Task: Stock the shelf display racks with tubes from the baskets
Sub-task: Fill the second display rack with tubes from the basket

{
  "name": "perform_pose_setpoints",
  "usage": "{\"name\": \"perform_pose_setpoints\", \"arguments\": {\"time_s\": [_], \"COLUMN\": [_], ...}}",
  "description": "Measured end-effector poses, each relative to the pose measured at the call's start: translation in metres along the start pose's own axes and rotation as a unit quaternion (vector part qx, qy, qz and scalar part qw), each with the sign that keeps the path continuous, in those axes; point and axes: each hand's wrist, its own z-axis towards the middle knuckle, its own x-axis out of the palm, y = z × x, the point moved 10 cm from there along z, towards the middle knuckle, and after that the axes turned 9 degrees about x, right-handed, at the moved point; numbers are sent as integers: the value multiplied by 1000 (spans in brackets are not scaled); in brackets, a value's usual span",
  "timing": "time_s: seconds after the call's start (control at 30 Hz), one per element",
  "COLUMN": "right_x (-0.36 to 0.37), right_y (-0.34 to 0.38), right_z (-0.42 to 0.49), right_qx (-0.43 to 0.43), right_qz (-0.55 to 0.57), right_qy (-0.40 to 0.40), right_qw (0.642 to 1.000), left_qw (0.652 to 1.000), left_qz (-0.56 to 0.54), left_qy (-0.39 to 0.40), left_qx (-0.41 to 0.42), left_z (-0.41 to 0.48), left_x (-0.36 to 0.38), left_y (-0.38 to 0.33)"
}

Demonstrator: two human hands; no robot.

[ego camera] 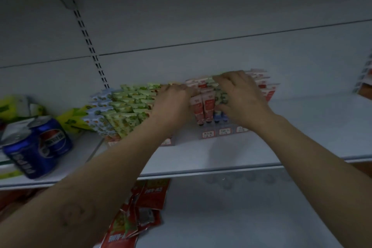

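In the head view, the job looks well along. The left rack [113,143] on the shelf [302,127] is packed tight with green and blue patterned tubes [124,106], row behind row, too many and too blurred to count. The right rack [231,130], just beside it, is only partly filled: two red tubes [203,106] stand at the front with more red ones behind, and two blue caps [220,116] show below the fingers. The right hand [239,98] pinches a green-patterned tube [221,95], probably lowering it into a slot of that rack. The left hand [173,102] lies against the red tubes, but I cannot tell whether it grips one or merely steadies them. No basket is in view, so how much stock remains is unknown. Two cola cans [40,143] sit at the far left, and several red packets [145,203] lie on the shelf below.
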Motion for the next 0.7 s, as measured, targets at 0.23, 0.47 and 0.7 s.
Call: {"name": "perform_pose_setpoints", "arguments": {"time_s": [0.23, 0.47, 0.7], "right_x": [-6, 45, 118], "right_y": [34, 52, 40], "right_z": [-54, -171, -300], "right_qx": [-12, -26, -19], "right_qz": [-12, 5, -50], "right_qy": [53, 199, 417], "right_qw": [998, 980, 907], "left_qw": [999, 995, 948], "left_qz": [19, -89, -188], "left_qy": [-24, -23, 254], "left_qx": [34, 39, -23], "left_z": [-67, -159, -275], "left_x": [-14, 25, 156], "left_y": [-27, -67, -112]}}
